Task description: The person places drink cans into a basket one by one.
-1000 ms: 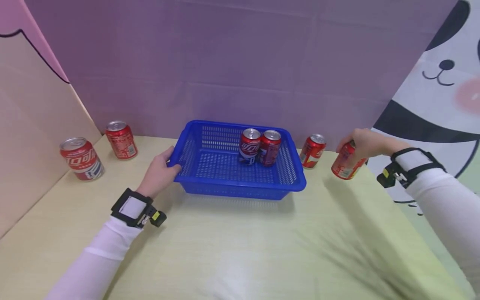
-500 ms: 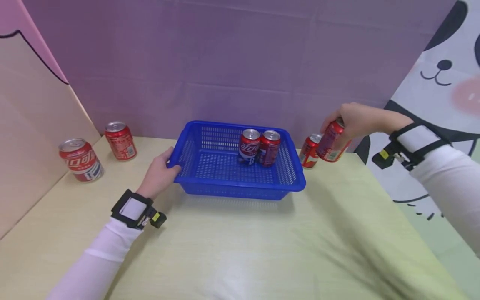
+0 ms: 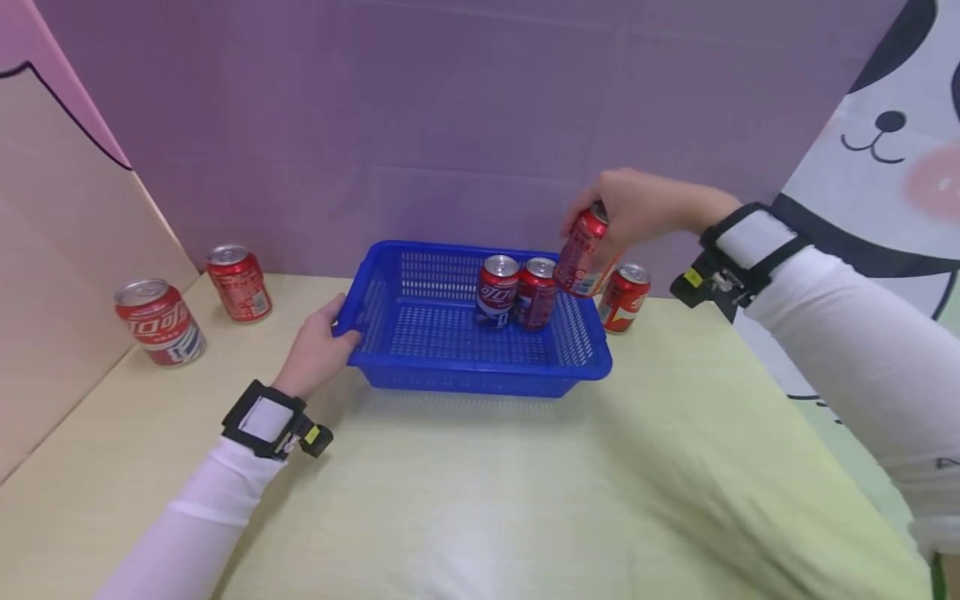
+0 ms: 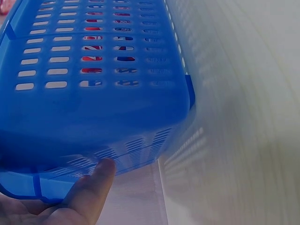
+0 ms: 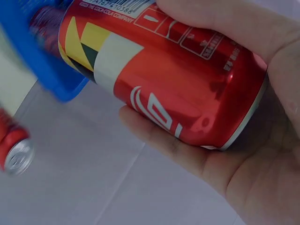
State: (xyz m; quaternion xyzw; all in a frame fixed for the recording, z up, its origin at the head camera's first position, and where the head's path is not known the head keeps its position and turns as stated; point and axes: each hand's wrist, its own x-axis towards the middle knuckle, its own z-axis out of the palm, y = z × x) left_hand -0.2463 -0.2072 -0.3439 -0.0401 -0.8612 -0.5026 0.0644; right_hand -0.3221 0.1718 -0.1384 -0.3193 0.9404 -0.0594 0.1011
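A blue plastic basket [image 3: 465, 377] with slotted walls stands on the table, and two red soda cans, one [image 3: 497, 292] beside the other [image 3: 537, 293], stand upright in its right half. My left hand [image 3: 315, 350] grips the basket's left rim; in the left wrist view a finger [image 4: 96, 187] lies along the outside wall. My right hand [image 3: 637, 208] holds a tilted red soda can [image 3: 581, 254] by its upper part, above the basket's right rim. Close up in the right wrist view, the held can [image 5: 173, 79] shows a yellow and white pattern, with thumb and fingers around it.
Another red can [image 3: 624, 298] stands just right of the basket, partly behind the held one. Two more cans, one nearer [image 3: 161, 323] and one farther back [image 3: 238, 283], stand at the table's left side. A purple backdrop [image 3: 450, 125] rises behind the table.
My right hand has lifted the can off the right side of the table and carried it left, to above the basket's right rim. My left hand has stayed on the basket.
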